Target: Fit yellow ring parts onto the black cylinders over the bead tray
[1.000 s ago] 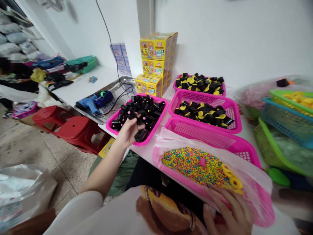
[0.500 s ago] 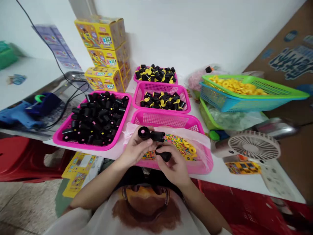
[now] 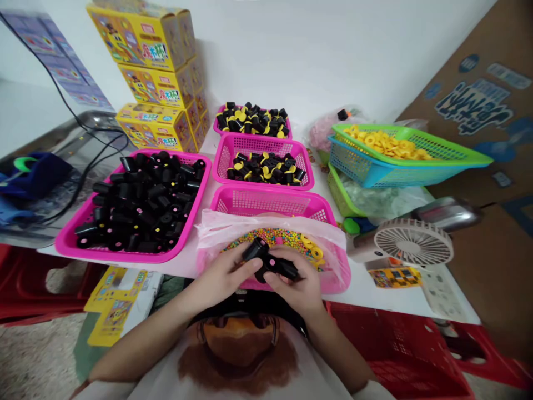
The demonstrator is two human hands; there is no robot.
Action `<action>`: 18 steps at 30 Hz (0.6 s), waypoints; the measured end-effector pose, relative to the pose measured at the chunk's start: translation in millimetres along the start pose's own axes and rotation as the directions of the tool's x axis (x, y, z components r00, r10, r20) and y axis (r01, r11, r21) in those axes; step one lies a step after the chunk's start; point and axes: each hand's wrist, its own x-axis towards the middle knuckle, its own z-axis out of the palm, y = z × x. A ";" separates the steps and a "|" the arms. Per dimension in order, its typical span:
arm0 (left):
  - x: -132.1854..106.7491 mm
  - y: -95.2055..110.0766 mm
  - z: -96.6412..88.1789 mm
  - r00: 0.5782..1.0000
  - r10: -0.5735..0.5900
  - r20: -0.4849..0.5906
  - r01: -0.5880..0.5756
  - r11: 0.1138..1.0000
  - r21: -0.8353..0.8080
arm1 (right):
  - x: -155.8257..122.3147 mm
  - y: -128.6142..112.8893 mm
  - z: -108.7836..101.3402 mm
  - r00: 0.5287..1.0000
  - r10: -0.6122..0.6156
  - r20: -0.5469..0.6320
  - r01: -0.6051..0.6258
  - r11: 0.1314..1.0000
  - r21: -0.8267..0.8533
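Observation:
My left hand (image 3: 225, 280) is closed on a black plastic cylinder (image 3: 255, 249), its end tilted up, over the near pink basket (image 3: 272, 194). My right hand (image 3: 303, 284) grips another black cylinder (image 3: 287, 269) lying sideways, with a pink dot near its inner end. More black plastic shows low between the thumbs; whether it is a separate piece I cannot tell. Beneath both hands, a clear plastic bag (image 3: 339, 239) lines the basket and holds small multicoloured beads (image 3: 266, 232) and several yellow rings (image 3: 316, 253).
To the left stands a pink basket (image 3: 64, 247) heaped with black cylinders. Two pink baskets of black-and-yellow pieces (image 3: 266, 168) sit behind. At right are a green basket (image 3: 458, 151) of yellow rings and a small fan (image 3: 412, 243). Yellow boxes (image 3: 156, 83) are stacked back left.
My hands have come together and slightly lower, and the cylinder in my left hand has turned. The whole view has shifted, so the surroundings sit further left.

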 end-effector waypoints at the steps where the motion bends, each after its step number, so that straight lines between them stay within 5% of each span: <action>1: -0.6 4.3 -5.4 1.000 0.004 0.007 -0.005 0.994 0.114 | 0.5 0.3 -2.1 1.000 0.027 0.001 -0.027 1.000 -0.008; 6: -4.5 21.4 -27.5 0.997 0.036 0.075 -0.063 0.918 0.392 | 0.4 2.9 -4.9 0.989 0.119 0.088 -0.117 0.993 -0.035; 10: -10.1 31.6 -29.2 0.987 -0.050 0.150 -0.038 0.847 0.530 | -1.3 0.7 0.9 0.978 0.098 0.186 -0.084 0.993 -0.083; 13: -11.5 33.9 -24.1 0.972 -0.075 0.224 -0.066 0.826 0.560 | -2.3 1.5 7.0 0.977 0.080 0.198 -0.059 0.993 -0.107; 18: -3.7 19.1 -19.5 0.970 0.041 0.240 -0.154 0.867 0.474 | -0.6 7.2 10.2 0.994 0.030 0.104 -0.018 0.993 -0.115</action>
